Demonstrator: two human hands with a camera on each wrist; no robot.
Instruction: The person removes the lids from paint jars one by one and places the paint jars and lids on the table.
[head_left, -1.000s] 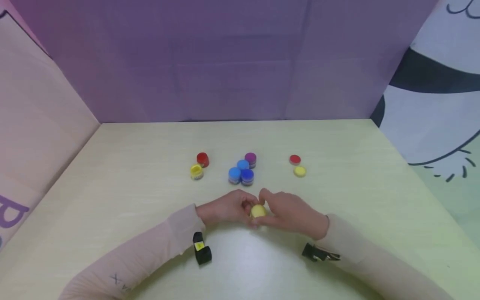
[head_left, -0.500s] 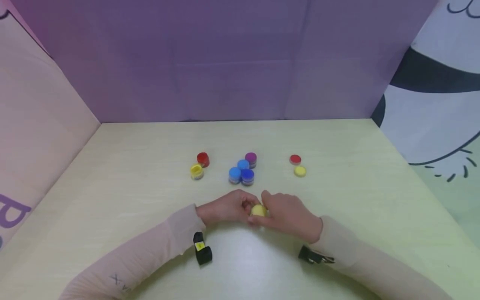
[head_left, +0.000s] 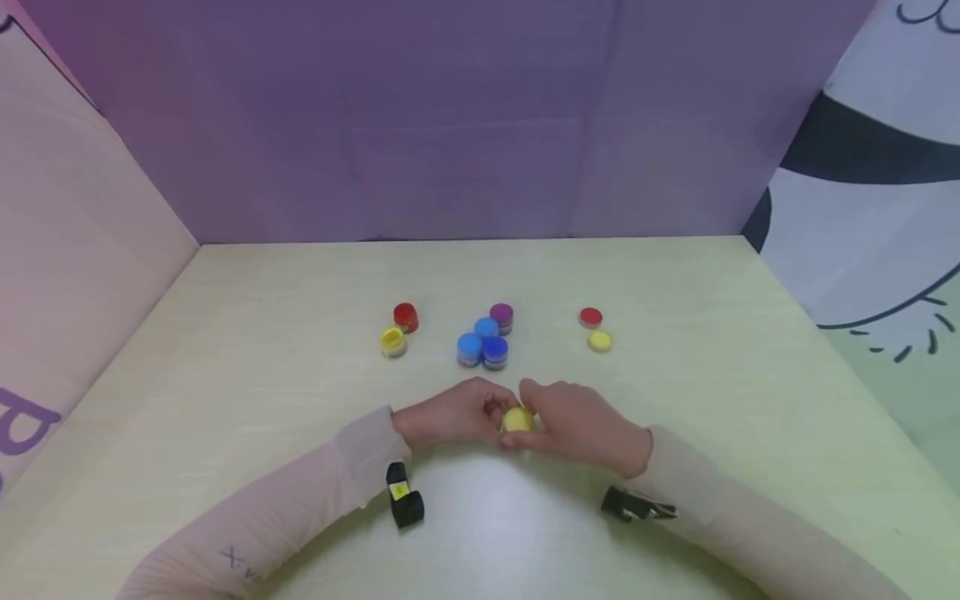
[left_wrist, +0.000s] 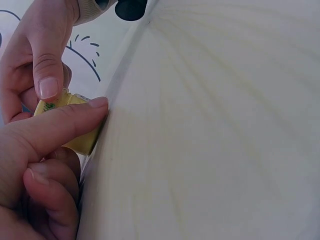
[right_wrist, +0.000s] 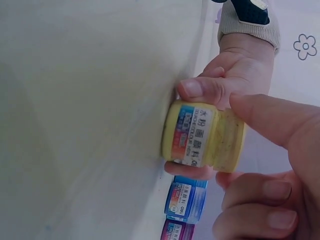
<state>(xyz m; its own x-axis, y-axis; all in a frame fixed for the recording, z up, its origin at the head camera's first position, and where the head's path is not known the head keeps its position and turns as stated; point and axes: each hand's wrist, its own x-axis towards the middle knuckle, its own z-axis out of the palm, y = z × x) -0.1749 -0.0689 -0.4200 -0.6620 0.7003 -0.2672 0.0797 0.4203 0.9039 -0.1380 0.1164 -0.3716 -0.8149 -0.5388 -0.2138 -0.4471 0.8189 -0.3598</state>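
Note:
Both hands meet over the near middle of the table around a small yellow paint jar [right_wrist: 192,137] with a printed label. My left hand [head_left: 457,414] holds the jar's body between thumb and fingers, as the right wrist view shows. On the other end, the thumb and index finger of my right hand [head_left: 588,423] pinch its yellow lid [right_wrist: 231,142]. In the head view the lid faces up. The left wrist view shows the jar [left_wrist: 82,142] partly hidden behind fingers.
Ahead stand two light blue jars [head_left: 469,350], a dark blue jar [head_left: 495,353] and a purple jar [head_left: 501,317]. Farther left are a red jar [head_left: 406,317] and a lidless yellow jar [head_left: 393,342]. A red lid [head_left: 590,317] and a yellow lid [head_left: 599,341] lie right.
My right hand and wrist turned a little one way, then swung partly back, staying on the lid. The left hand and the other jars have kept their places.

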